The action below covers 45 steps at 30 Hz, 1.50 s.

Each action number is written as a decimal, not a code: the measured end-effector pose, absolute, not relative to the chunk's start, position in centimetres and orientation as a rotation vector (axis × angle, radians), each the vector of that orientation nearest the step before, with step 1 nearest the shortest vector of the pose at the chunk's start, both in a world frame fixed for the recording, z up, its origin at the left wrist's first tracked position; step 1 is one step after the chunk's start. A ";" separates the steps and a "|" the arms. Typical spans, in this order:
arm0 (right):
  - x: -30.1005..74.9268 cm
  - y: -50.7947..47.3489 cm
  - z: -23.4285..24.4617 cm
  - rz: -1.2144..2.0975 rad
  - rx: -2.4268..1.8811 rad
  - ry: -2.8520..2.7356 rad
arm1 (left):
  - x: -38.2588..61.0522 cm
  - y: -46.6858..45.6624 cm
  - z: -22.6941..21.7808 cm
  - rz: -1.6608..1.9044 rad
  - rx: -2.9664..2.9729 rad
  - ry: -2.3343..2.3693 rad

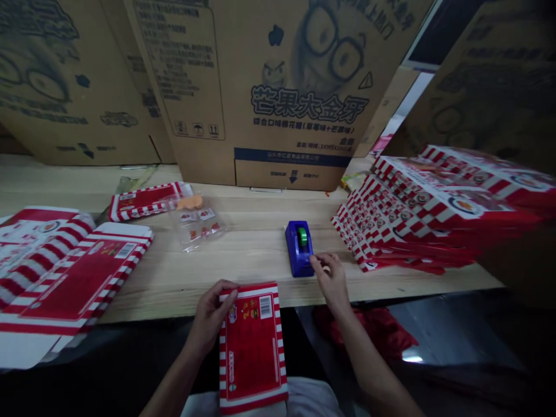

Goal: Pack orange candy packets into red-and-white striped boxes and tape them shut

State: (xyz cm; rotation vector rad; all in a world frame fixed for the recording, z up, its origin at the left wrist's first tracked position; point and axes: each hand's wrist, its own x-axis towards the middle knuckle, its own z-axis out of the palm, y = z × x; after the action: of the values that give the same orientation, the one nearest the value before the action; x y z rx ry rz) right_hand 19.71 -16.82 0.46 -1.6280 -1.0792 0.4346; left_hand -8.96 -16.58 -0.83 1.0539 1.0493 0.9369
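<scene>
Currently, a flat, rectangular red cardboard box (252,347) with red-and-white striped borders and a white barcode label lies over the person's lap, its far end at the front edge of the pale wooden table (256,255).

Handling: judged by its look, the box is light, with thin, fairly stiff walls that would dent under a hard squeeze. The printed face is probably smooth and a little slippery. Best hold: by the edges or a corner, thumb flat on the face, fingers supporting beneath.

Left hand (212,315): gripping the box at its far left corner, thumb on the printed face. I cannot see all the fingers.

Right hand (333,281): fingers curled, thumb and fingertips drawn together at the right side of a blue plastic tape dispenser (299,265). From where I stand, I cannot tell whether a tape end is pinched there. A green roll of tape (302,236) sits in the dispenser.

Surroundings: left of the dispenser lies a clear plastic bag (197,223) with orange pieces. Red-and-white cartons are stacked at right (403,220). Behind the dispenser stands a large brown cardboard carton (282,145).
</scene>
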 end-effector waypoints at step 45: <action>9.1 -18.0 2.3 0.913 -1.521 -1.848 | -10.8 -11.4 5.0 0.506 1.780 0.819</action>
State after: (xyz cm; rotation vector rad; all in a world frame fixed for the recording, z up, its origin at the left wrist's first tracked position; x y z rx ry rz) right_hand 9.15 -17.95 2.25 -1.5209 -1.8481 0.9125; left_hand -10.85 -11.43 5.02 1.7802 0.8191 0.5059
